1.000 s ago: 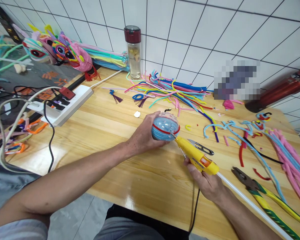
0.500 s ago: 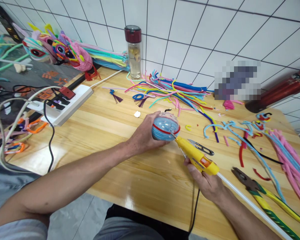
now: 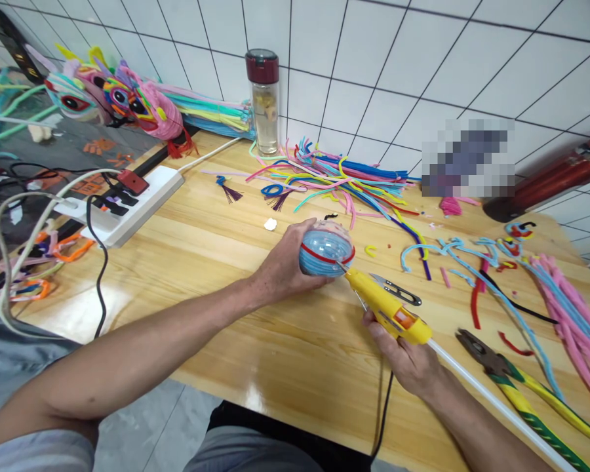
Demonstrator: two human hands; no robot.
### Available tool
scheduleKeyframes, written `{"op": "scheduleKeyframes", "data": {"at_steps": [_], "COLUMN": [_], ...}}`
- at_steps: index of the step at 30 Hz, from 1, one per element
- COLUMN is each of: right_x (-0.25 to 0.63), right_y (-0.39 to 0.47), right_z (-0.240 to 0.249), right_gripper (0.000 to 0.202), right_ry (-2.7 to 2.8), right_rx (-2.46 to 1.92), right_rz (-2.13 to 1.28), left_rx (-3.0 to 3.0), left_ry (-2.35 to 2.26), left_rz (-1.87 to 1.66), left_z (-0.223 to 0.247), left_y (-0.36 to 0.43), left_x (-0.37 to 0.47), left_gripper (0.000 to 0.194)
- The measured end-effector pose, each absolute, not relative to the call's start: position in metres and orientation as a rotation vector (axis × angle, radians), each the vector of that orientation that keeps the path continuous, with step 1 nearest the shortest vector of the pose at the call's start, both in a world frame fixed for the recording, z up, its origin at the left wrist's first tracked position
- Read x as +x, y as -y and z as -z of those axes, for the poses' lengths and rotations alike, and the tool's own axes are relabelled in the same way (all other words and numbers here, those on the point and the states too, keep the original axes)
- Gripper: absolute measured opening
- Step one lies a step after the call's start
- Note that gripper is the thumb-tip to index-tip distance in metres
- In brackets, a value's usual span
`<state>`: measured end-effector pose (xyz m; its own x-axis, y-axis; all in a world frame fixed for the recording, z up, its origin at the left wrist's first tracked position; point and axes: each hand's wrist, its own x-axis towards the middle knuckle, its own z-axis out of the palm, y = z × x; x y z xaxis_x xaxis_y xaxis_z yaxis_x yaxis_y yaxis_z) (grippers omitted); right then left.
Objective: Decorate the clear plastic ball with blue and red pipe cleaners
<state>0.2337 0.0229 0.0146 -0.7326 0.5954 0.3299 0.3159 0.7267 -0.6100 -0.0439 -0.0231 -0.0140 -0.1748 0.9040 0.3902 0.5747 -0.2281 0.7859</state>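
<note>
My left hand (image 3: pixel 288 262) is wrapped round the left side of a rounded blue ball-like piece (image 3: pixel 324 248), which has a shiny clear surface, a red strip around it and a pinkish top. In my right hand (image 3: pixel 406 354) is a yellow glue gun (image 3: pixel 386 301) with a long white glue stick out of its back. The metal tip of the gun meets the lower right of the ball, at the red strip. Small thread snips (image 3: pixel 396 290) lie on the table just behind the gun.
Coloured fuzzy stems (image 3: pixel 344 177) and a glass bottle (image 3: pixel 264 105) stand or lie at the back. A white power strip (image 3: pixel 132 203) is at left, pliers (image 3: pixel 501 373) at right. A red flask (image 3: pixel 545 177) lies back right; decorated heads (image 3: pixel 118 98) lie back left.
</note>
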Motion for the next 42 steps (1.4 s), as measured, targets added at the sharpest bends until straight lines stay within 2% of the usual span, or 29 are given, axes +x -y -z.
{"op": "scheduleKeyframes", "data": {"at_steps": [14, 29, 36, 42], "right_x": [0.2354, 0.2358, 0.2365, 0.2415], "right_y": [-0.0224, -0.0216, -0.0227, -0.0204], "right_z": [-0.0112, -0.0111, -0.0088, -0.0051], "right_gripper": [0.027, 0.025, 0.019, 0.030], "right_ry": [2.396, 2.365, 2.318, 2.217], "right_rx": [-0.634, -0.659, -0.636, -0.541], "right_rz": [-0.629, -0.690, -0.825, -0.996], "left_rx": [1.756, 1.761, 1.755, 1.649], "left_ry": [-1.677, -1.720, -1.726, -1.706], "left_rz": [-1.384, -1.364, -1.377, -1.477], "left_z": [0.0133, 0.0153, 0.0166, 0.0161], "left_y": [0.0236, 0.0231, 0.0234, 0.0228], "left_x": [-0.0441, -0.0440, -0.0443, -0.0445], "left_gripper": [0.106, 0.109, 0.108, 0.105]}}
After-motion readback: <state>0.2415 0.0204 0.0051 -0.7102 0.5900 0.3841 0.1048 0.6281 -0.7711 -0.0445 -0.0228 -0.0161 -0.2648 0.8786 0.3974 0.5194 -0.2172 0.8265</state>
